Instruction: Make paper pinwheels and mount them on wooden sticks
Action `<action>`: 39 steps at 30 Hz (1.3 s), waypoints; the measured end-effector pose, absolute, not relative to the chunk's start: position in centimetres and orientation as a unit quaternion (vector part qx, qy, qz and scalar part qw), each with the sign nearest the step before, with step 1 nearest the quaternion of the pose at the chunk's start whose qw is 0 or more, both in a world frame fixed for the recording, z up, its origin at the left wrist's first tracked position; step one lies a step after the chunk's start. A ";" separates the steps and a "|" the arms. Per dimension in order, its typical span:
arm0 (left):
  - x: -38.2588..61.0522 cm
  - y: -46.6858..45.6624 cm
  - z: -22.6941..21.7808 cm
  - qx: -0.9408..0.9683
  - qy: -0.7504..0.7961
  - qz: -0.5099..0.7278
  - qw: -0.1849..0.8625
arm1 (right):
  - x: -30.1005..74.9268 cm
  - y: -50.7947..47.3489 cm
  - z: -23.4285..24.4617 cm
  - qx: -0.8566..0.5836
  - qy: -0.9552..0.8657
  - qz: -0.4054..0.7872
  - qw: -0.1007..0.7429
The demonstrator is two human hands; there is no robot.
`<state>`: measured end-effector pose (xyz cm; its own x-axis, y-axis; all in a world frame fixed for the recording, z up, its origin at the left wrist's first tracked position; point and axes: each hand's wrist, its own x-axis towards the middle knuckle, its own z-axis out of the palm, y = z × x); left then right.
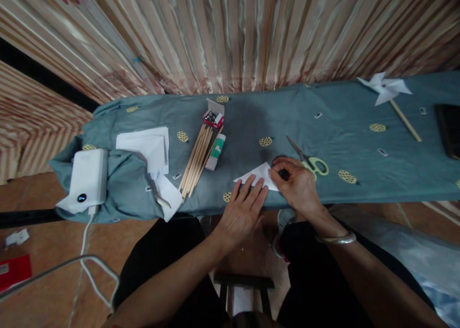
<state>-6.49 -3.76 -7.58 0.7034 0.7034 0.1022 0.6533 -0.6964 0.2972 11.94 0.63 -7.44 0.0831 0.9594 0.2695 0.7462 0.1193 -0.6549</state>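
Note:
A folded white paper triangle (257, 174) lies on the blue-grey cloth near the table's front edge. My left hand (243, 208) rests flat on its lower left part, fingers stretched out. My right hand (296, 183) presses on the paper's right edge with curled fingers, pinching the fold. Green-handled scissors (309, 160) lie just beyond my right hand.
Several wooden sticks (197, 159), a glue stick (216, 152) and a small red box (213, 115) lie to the left. White paper sheets (145, 146) and a white device (88, 178) with a cable sit at far left. A finished paper pinwheel (386, 90) lies at back right, beside a dark object (448, 129).

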 end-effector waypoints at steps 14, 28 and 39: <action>-6.4 -3.8 -8.0 0.923 0.367 0.087 0.082 | 12.0 -0.8 -7.3 -0.621 -0.700 0.149 0.320; -10.3 -4.0 -7.4 0.914 0.389 0.090 0.067 | 15.1 -4.0 -7.7 -0.603 -0.708 0.196 0.310; -11.6 -4.1 -6.9 0.902 0.400 0.140 0.081 | 16.3 -4.8 -6.9 -0.590 -0.696 0.236 0.335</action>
<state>-11.56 -4.06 -6.88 0.6406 0.7444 0.1885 0.6989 -0.6669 0.2584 16.26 -4.80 -6.95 -0.0791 0.9791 0.1874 0.6627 0.1921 -0.7238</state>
